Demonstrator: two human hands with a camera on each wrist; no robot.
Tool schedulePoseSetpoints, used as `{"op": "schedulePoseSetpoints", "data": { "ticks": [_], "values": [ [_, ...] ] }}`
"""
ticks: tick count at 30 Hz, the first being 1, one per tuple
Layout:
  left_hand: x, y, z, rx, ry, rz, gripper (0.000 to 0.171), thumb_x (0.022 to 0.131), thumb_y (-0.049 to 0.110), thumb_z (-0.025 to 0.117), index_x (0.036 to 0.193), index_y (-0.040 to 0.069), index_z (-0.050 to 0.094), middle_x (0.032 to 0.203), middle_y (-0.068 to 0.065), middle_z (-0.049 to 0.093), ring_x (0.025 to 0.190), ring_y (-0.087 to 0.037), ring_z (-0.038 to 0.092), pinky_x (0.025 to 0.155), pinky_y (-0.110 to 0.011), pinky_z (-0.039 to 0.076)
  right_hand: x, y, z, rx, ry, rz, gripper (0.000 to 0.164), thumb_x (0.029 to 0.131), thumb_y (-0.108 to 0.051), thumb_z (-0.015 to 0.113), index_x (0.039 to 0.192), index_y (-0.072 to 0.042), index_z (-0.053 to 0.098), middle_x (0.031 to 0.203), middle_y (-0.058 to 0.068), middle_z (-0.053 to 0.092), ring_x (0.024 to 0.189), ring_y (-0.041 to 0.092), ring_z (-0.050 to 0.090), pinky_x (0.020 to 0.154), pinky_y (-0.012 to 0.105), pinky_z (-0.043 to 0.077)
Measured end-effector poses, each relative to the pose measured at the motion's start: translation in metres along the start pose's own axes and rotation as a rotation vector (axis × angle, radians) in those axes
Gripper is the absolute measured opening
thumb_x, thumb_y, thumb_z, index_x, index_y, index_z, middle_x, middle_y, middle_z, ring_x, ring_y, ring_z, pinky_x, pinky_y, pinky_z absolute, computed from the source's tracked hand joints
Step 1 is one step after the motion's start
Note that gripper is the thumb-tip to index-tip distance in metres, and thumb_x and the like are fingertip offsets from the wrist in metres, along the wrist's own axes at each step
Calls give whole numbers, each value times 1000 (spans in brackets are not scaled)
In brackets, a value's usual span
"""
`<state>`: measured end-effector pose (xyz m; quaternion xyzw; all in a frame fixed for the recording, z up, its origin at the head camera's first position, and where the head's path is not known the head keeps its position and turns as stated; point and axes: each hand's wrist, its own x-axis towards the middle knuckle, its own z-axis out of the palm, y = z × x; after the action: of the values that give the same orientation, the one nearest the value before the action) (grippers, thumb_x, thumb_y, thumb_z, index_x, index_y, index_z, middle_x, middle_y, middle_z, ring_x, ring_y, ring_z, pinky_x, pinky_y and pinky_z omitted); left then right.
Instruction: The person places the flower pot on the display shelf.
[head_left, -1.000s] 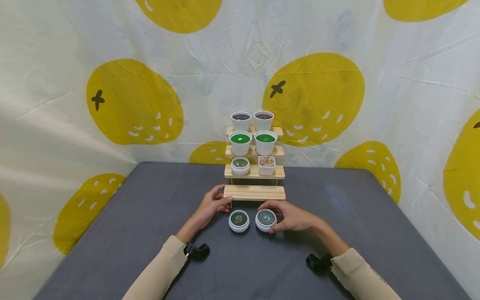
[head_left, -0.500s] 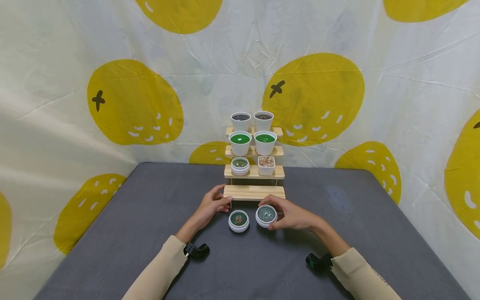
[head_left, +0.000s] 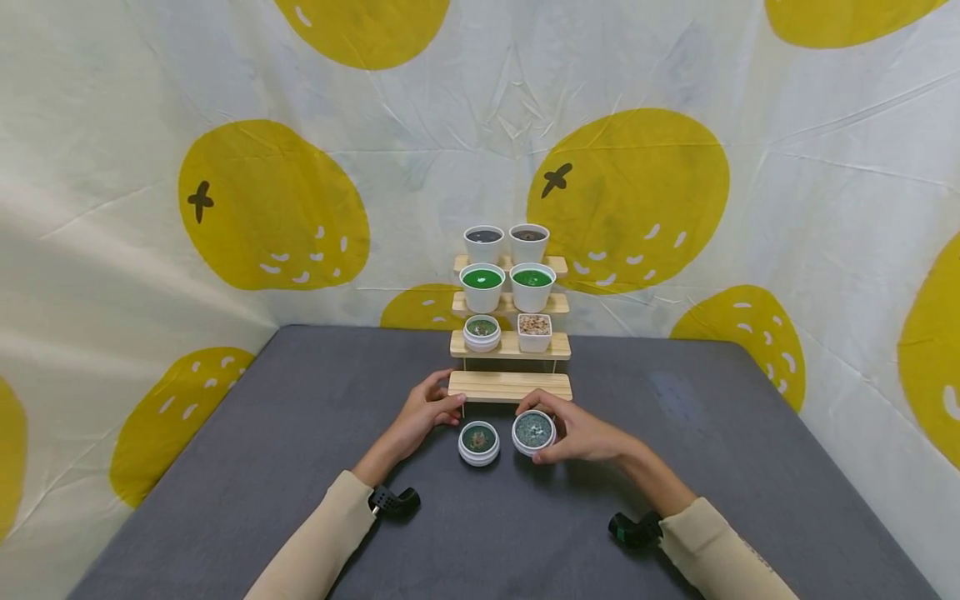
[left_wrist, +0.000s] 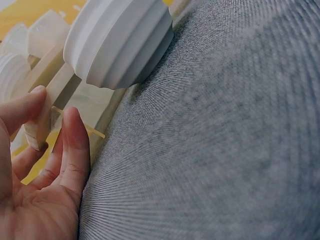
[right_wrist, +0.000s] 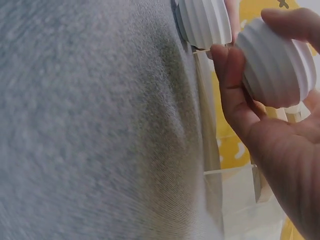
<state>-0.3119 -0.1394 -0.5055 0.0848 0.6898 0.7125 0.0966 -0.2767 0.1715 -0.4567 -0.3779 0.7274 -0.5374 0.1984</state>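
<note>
My right hand point(head_left: 581, 429) grips a small white ribbed pot point(right_wrist: 275, 65) with blue-green speckled contents, thumb on one side and fingers on the other. In the right wrist view this pot is tilted and clear of the cloth. A second ribbed pot point(head_left: 478, 443), dark green inside with a brownish middle, sits on the table to its left. My left hand point(head_left: 425, 414) holds the left end of the lowest step point(head_left: 510, 386) of a tiered wooden stand, thumb on top and fingers around the end, as the left wrist view shows point(left_wrist: 45, 112).
Higher steps bear a ribbed pot point(head_left: 482, 332), a square cup of brown-white bits point(head_left: 535, 333), two green-filled cups point(head_left: 482, 290) point(head_left: 532, 290) and two dark-filled cups point(head_left: 483, 244) point(head_left: 528, 244). A grey cloth point(head_left: 337, 358) covers the table. A fruit-print curtain point(head_left: 450, 108) hangs behind.
My right hand has lifted the speckled pot slightly off the table and tipped it a little. The left hand and the other pots have stayed in place.
</note>
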Motion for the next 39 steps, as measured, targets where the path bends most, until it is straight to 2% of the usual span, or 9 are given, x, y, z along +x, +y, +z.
{"op": "schedulePoseSetpoints", "data": {
  "ticks": [8, 13, 20, 23, 27, 34, 39],
  "values": [
    [1, -1, 0, 2, 7, -6, 67, 98, 20, 73, 156, 14, 40, 101, -7, 63, 83, -16, 67, 73, -27, 61, 3, 3, 2, 40, 13, 28, 65, 87, -6, 79, 139, 7, 43, 129, 21, 57, 113, 22, 61, 96, 28, 51],
    [-1, -1, -1, -5, 14, -6, 68, 97, 19, 73, 156, 14, 40, 102, -8, 64, 82, -16, 67, 73, -27, 61, 6, 0, 4, 32, 24, 53, 64, 88, -7, 79, 142, 3, 46, 134, 19, 54, 116, 22, 58, 99, 26, 49],
    [-2, 1, -1, -2, 25, 5, 68, 97, 19, 74, 155, 13, 41, 101, -9, 63, 81, -17, 67, 73, -28, 61, 13, -9, 6, 48, 64, 14, 61, 87, -3, 78, 141, 0, 49, 131, 17, 56, 112, 19, 59, 96, 26, 52],
    [-2, 0, 0, -1, 22, 14, 68, 97, 17, 73, 156, 11, 40, 101, -8, 63, 80, -16, 67, 72, -28, 60, 17, -15, 6, 42, 84, 14, 60, 87, -5, 79, 140, -6, 51, 129, 14, 57, 110, 19, 60, 95, 28, 52],
    [0, -1, 2, 0, 13, 17, 68, 97, 17, 73, 156, 11, 40, 100, -8, 64, 80, -16, 67, 72, -28, 60, 26, -24, 6, 56, 113, 21, 59, 88, -7, 79, 140, -10, 52, 129, 13, 58, 112, 21, 60, 95, 30, 53],
    [0, 1, 3, -8, 3, 13, 67, 98, 17, 72, 156, 9, 39, 98, -6, 63, 79, -14, 67, 71, -26, 60, 51, -31, 4, 148, 143, 44, 68, 90, -3, 77, 148, 1, 43, 135, 12, 55, 109, 19, 63, 93, 29, 55],
    [-1, 3, 3, -16, 8, 9, 66, 98, 14, 71, 155, 9, 39, 97, -5, 62, 78, -14, 66, 70, -25, 60, 67, -30, 1, 190, 182, 66, 68, 89, -1, 77, 148, 0, 43, 133, 10, 55, 107, 20, 62, 92, 28, 54]
  ]
}}
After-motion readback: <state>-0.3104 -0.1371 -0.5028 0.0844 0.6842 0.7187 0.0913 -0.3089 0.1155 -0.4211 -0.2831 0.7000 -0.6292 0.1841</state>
